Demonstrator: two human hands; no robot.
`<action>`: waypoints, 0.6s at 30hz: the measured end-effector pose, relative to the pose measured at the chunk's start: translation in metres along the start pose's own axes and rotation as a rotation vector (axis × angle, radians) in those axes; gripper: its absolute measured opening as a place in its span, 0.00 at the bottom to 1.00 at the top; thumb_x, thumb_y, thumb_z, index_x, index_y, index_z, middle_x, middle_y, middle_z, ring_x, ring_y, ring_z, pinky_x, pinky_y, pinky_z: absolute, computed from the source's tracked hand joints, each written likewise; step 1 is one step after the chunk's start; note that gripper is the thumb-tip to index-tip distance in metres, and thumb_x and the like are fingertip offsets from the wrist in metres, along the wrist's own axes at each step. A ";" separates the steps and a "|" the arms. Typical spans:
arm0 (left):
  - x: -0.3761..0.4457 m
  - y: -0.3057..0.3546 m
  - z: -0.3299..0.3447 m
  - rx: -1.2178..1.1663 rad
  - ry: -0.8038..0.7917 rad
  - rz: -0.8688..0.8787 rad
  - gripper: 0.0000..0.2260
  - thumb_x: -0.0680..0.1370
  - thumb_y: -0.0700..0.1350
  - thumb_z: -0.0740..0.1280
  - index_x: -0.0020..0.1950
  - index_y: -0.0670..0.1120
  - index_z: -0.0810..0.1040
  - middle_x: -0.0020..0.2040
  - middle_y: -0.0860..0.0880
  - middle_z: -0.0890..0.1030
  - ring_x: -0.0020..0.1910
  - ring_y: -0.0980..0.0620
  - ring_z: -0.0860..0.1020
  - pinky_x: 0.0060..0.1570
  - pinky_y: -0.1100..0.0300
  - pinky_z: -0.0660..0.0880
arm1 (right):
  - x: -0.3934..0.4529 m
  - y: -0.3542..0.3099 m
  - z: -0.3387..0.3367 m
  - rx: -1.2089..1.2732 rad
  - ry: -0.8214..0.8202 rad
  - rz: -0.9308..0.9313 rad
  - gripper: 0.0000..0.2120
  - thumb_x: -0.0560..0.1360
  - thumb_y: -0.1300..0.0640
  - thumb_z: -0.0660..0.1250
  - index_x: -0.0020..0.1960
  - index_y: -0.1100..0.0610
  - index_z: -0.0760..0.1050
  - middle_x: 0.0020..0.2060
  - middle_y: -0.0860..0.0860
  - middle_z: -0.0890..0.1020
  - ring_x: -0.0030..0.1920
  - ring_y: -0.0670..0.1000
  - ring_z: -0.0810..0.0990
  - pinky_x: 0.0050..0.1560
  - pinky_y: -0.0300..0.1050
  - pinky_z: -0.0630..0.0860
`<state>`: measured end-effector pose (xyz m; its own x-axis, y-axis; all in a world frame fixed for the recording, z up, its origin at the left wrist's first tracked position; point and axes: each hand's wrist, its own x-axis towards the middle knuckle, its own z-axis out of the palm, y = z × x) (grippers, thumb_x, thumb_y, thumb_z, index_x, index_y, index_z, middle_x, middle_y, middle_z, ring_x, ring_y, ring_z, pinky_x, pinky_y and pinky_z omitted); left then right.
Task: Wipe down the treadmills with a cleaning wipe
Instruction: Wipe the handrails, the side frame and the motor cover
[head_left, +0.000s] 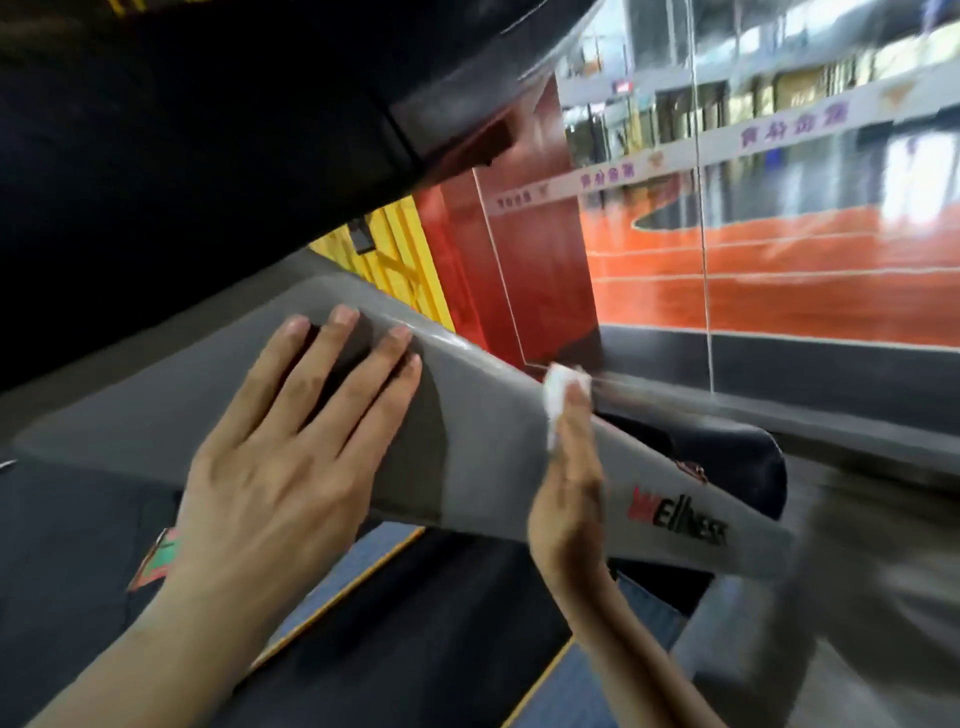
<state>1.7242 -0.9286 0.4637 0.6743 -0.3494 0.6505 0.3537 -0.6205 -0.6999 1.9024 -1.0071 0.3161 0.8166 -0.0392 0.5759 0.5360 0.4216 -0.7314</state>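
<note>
The left hand (280, 467) lies flat on the grey side panel (498, 436) of the treadmill, fingers straight and spread, palm down, gripping nothing. Its fingertips reach up near the panel's upper edge, where the grey surface catches a streak of light.

Over to the right hand (569, 499): it is seen edge-on, pressed against the same panel further along, with the white wipe (561, 397) held under its fingers right at the panel's upper edge. How the fingers lie on the wipe cannot be made out clearly; the hand is blurred and turned side-on. The wipe shows as a small crumpled white patch poking out above and to the left of the fingertips.

Just beyond the right hand, toward the lower end of the panel, sits a red and black logo (678, 517) reading roughly "Wellness". The two hands are well apart on the panel, the left on its broad upper part, the right near the middle.

Above looms the dark underside of the console (208, 130). Beyond the panel stands a glass wall (779, 234) with an orange floor (805, 270) behind it. Below, a dark belt (415, 623) with a yellow stripe runs under the forearms.
</note>
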 end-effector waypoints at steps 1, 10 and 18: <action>0.000 0.000 0.003 0.021 0.029 0.010 0.22 0.83 0.35 0.58 0.77 0.40 0.70 0.77 0.43 0.70 0.78 0.37 0.65 0.77 0.39 0.60 | -0.006 0.013 -0.008 -0.051 0.073 0.082 0.23 0.83 0.47 0.53 0.78 0.48 0.63 0.77 0.47 0.66 0.79 0.48 0.61 0.79 0.56 0.56; -0.004 0.001 0.008 0.076 0.156 0.001 0.20 0.85 0.38 0.53 0.77 0.37 0.68 0.77 0.38 0.69 0.78 0.38 0.65 0.80 0.43 0.56 | -0.051 -0.061 0.063 -0.201 -0.097 -0.475 0.25 0.82 0.68 0.54 0.79 0.59 0.62 0.79 0.51 0.62 0.80 0.47 0.53 0.79 0.56 0.56; -0.002 0.003 0.013 0.047 0.233 -0.031 0.22 0.86 0.37 0.46 0.75 0.36 0.70 0.76 0.39 0.71 0.77 0.38 0.66 0.80 0.44 0.56 | -0.079 0.035 0.015 -0.222 0.216 -0.079 0.31 0.80 0.73 0.54 0.80 0.54 0.60 0.79 0.44 0.60 0.79 0.43 0.55 0.78 0.60 0.59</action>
<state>1.7325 -0.9209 0.4564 0.4968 -0.4863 0.7188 0.4052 -0.6025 -0.6876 1.8536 -0.9753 0.2508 0.7844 -0.2655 0.5605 0.6138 0.2029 -0.7629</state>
